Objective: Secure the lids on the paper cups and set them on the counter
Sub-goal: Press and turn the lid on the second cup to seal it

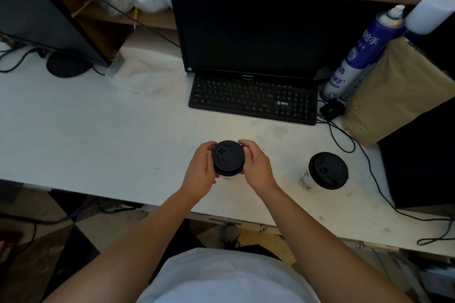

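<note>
A paper cup with a black lid is between my two hands near the front middle of the white counter. My left hand wraps its left side and my right hand wraps its right side, fingers curled over the lid's rim. The cup's body is almost wholly hidden under the lid and my hands. A second paper cup with a black lid stands upright on the counter to the right, untouched; part of its white printed wall shows.
A black keyboard and monitor sit just behind the cups. Blue spray cans, a brown paper-wrapped package and a black box stand at the right, with black cables trailing across the counter. A second monitor stands at the far left.
</note>
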`<state>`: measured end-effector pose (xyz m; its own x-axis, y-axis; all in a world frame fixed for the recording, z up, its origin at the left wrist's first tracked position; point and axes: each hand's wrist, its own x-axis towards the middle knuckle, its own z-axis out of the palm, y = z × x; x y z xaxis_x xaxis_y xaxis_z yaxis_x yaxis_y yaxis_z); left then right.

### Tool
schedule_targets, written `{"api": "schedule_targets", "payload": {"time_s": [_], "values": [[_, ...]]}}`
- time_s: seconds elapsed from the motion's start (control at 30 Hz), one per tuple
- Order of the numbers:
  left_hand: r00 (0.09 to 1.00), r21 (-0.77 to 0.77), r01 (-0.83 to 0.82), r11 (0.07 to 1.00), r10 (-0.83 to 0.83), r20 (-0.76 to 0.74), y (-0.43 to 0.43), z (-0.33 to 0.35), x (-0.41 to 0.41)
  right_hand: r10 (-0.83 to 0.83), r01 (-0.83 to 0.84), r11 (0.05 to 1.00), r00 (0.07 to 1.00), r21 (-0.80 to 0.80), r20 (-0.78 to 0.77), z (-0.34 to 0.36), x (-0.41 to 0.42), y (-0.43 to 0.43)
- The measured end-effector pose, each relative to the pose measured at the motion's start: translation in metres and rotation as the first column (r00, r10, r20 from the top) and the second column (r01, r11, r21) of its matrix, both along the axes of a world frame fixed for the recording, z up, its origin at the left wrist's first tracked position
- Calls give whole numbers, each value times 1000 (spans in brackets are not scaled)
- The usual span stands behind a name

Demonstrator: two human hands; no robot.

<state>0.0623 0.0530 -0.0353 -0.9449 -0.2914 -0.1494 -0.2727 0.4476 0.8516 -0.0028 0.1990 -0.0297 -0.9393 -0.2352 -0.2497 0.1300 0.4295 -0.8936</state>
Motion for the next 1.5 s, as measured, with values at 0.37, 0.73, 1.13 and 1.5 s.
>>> {"api": "schedule_targets", "payload": {"time_s": [0.37,0.73,1.13,1.5], "values": [[982,203,-181,962,187,-13,15,9,11,-227,307,927,916,-214,331,-3,11,-2],[937,257,-342,904,307,166,5,18,-6,-78,167,959,932,-227,355,4,4,-1],[978,84,-193,978,184,95,-17,17,-10,-10,10,1000,1000,6,-15,1,6,-13],[975,138,-217,966,220,-11,11,19,1,-209,273,947,924,-170,320,0,-7,-12]]}}
